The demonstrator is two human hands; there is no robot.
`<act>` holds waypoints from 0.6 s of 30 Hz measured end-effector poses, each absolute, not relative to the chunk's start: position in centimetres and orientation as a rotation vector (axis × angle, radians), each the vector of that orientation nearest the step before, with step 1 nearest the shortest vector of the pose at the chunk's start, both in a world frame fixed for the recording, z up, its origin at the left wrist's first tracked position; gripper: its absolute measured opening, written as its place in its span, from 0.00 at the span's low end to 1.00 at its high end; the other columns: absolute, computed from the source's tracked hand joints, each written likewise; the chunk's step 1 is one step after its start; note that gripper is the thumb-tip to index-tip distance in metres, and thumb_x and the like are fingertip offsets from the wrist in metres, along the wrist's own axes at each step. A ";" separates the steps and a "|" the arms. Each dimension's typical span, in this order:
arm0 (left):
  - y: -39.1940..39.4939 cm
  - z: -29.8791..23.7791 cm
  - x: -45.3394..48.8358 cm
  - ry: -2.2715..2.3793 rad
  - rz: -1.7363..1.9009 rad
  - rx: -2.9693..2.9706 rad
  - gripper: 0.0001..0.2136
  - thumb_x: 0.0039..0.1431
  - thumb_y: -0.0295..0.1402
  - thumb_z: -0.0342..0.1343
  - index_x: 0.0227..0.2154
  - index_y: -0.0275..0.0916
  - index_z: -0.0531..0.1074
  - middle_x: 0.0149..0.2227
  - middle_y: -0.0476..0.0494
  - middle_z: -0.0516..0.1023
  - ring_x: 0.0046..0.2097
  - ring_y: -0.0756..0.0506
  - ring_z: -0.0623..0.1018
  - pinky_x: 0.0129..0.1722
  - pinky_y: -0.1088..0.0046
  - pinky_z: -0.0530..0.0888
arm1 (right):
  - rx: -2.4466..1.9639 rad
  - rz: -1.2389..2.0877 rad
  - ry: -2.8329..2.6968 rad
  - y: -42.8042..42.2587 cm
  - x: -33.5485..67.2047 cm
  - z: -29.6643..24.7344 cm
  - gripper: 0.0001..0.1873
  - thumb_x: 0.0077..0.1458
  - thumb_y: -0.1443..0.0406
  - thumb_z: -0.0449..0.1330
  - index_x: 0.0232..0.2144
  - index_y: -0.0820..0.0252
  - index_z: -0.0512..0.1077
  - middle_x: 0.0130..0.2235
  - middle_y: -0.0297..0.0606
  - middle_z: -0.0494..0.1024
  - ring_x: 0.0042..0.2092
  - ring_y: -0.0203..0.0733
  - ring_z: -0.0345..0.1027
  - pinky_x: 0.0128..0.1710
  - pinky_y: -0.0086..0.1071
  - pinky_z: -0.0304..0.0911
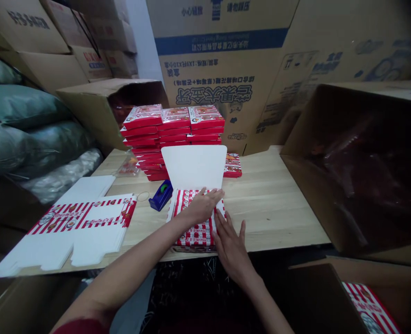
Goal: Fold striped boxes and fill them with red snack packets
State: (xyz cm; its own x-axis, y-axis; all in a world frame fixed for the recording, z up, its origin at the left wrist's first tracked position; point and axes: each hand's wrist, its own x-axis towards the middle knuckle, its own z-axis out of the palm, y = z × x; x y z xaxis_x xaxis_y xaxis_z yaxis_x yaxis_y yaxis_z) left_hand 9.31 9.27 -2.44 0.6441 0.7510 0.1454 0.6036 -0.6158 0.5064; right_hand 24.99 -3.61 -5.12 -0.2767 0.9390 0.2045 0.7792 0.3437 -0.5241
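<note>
A red-and-white striped carton (195, 232) lies on the wooden table (278, 204) in front of me, its white lid flap (194, 166) standing up at the back. My left hand (202, 206) rests flat on top of the carton, fingers stretched toward its right edge. My right hand (230, 242) lies open against the carton's right side, fingers spread on the table. Neither hand holds anything.
A blue tape dispenser (161, 195) sits left of the carton. A stack of flat unfolded cartons (76, 227) lies at the left. Piles of closed red boxes (172, 127) stand behind. Large open cardboard boxes (358, 162) flank the right, another (104, 106) at back left.
</note>
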 end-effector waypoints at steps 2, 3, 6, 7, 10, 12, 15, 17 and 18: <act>9.3 -2.4 9.6 1.056 0.454 2.489 0.34 0.56 0.17 0.44 0.68 0.36 0.63 0.72 0.31 0.60 0.73 0.35 0.59 0.72 0.48 0.43 | -1.502 0.418 -2.109 -5.5 24.8 -5.3 0.34 0.74 0.59 0.41 0.76 0.42 0.32 0.76 0.37 0.49 0.76 0.55 0.38 0.69 0.73 0.19; 9.3 -2.3 9.8 1.054 0.446 2.496 0.34 0.56 0.16 0.44 0.68 0.36 0.63 0.72 0.31 0.59 0.74 0.35 0.58 0.72 0.47 0.42 | -1.508 0.408 -2.086 -6.3 24.7 -5.3 0.34 0.74 0.59 0.42 0.76 0.41 0.34 0.75 0.36 0.49 0.76 0.56 0.39 0.69 0.73 0.18; 8.6 -1.4 10.0 1.065 0.485 2.407 0.35 0.54 0.15 0.46 0.66 0.38 0.66 0.71 0.33 0.62 0.73 0.35 0.59 0.72 0.46 0.42 | -1.485 0.469 -2.011 -7.8 24.9 -5.2 0.31 0.73 0.58 0.44 0.75 0.40 0.47 0.73 0.36 0.56 0.75 0.58 0.45 0.68 0.75 0.15; 8.1 -0.9 9.8 1.051 0.532 2.346 0.34 0.53 0.15 0.48 0.64 0.38 0.68 0.70 0.33 0.64 0.73 0.35 0.60 0.73 0.46 0.43 | -1.465 0.522 -1.971 -7.9 25.4 -5.1 0.29 0.73 0.57 0.45 0.73 0.39 0.54 0.72 0.36 0.60 0.74 0.59 0.47 0.67 0.76 0.14; 6.3 1.2 7.5 0.986 0.843 2.099 0.28 0.57 0.19 0.52 0.60 0.42 0.74 0.66 0.38 0.72 0.71 0.37 0.65 0.73 0.52 0.52 | -1.386 0.707 -1.743 -6.5 27.9 -4.3 0.22 0.72 0.54 0.48 0.58 0.41 0.76 0.61 0.39 0.78 0.68 0.61 0.63 0.67 0.74 0.12; 5.5 2.3 4.5 1.014 1.202 1.840 0.19 0.65 0.28 0.54 0.56 0.42 0.77 0.61 0.39 0.78 0.66 0.38 0.73 0.70 0.57 0.61 | -1.342 0.733 -1.516 -3.9 29.9 -3.6 0.21 0.70 0.51 0.51 0.49 0.45 0.82 0.53 0.43 0.83 0.61 0.59 0.72 0.71 0.71 0.23; 5.9 2.5 -0.3 1.059 1.615 1.324 0.17 0.65 0.40 0.60 0.54 0.40 0.76 0.57 0.37 0.80 0.61 0.40 0.77 0.68 0.60 0.65 | -1.233 0.715 -1.283 1.7 31.0 -3.2 0.24 0.62 0.47 0.60 0.53 0.52 0.80 0.60 0.47 0.79 0.64 0.58 0.69 0.71 0.62 0.48; 6.9 1.1 -2.4 1.050 1.590 1.100 0.25 0.55 0.42 0.70 0.53 0.38 0.75 0.58 0.35 0.80 0.62 0.38 0.76 0.67 0.60 0.65 | -1.151 0.876 -1.206 5.0 30.0 -3.6 0.33 0.55 0.46 0.66 0.57 0.56 0.76 0.65 0.48 0.73 0.68 0.58 0.63 0.69 0.58 0.54; 7.4 0.1 -2.9 1.046 1.515 1.047 0.28 0.49 0.42 0.73 0.52 0.37 0.76 0.57 0.34 0.80 0.61 0.36 0.76 0.66 0.59 0.66 | -1.101 1.015 -1.184 6.3 29.1 -3.9 0.36 0.52 0.46 0.68 0.58 0.56 0.75 0.65 0.48 0.72 0.68 0.59 0.63 0.68 0.56 0.57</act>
